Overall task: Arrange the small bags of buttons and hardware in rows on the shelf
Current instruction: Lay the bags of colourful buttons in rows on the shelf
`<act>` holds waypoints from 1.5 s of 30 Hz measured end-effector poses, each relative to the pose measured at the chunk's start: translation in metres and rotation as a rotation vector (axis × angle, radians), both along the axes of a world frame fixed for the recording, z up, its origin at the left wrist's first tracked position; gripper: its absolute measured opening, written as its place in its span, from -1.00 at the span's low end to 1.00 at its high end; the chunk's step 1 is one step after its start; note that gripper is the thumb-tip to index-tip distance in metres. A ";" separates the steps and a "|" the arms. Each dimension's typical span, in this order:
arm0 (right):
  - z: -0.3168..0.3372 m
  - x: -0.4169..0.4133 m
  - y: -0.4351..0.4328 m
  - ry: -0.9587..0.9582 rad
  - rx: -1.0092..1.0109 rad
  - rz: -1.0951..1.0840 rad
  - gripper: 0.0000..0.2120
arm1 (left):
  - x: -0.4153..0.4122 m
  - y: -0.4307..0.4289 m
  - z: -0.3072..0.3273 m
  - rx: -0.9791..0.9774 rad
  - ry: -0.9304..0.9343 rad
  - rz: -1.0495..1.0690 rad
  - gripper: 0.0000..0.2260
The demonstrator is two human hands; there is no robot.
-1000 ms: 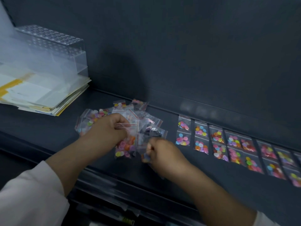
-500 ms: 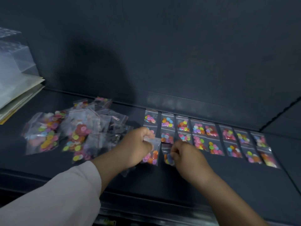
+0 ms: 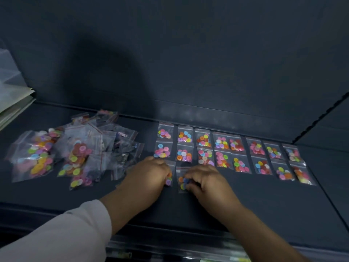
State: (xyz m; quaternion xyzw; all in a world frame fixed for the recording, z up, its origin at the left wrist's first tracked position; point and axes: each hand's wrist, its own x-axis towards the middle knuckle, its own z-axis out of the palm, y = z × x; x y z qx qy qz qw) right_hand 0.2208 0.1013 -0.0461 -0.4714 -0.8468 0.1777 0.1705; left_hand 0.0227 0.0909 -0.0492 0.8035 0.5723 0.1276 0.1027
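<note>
Button bags point(image 3: 222, 154) lie in two rows on the shelf point(image 3: 264, 201), a third starting.
My left hand point(image 3: 149, 176) pinches a new bag point(image 3: 168, 180), my right hand point(image 3: 205, 180) the neighbour bag point(image 3: 181, 179), both full of coloured buttons, flatter than before.

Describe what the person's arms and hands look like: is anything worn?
The left hand and right hand are bare: no gloves, rings or watch visible. The left arm wears a white long sleeve ending mid-forearm; the right forearm is uncovered within the frame.
</note>
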 end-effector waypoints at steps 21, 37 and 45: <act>-0.013 -0.010 0.010 -0.001 0.088 -0.037 -0.92 | -0.008 0.000 -0.007 0.025 0.013 0.004 -0.77; -0.007 -0.012 0.009 -0.024 0.077 -0.048 -0.87 | -0.011 0.002 -0.006 0.006 -0.009 -0.016 -0.77; 0.011 -0.031 0.011 -0.005 0.135 -0.016 -0.82 | -0.028 -0.001 0.012 0.082 0.023 0.050 -0.63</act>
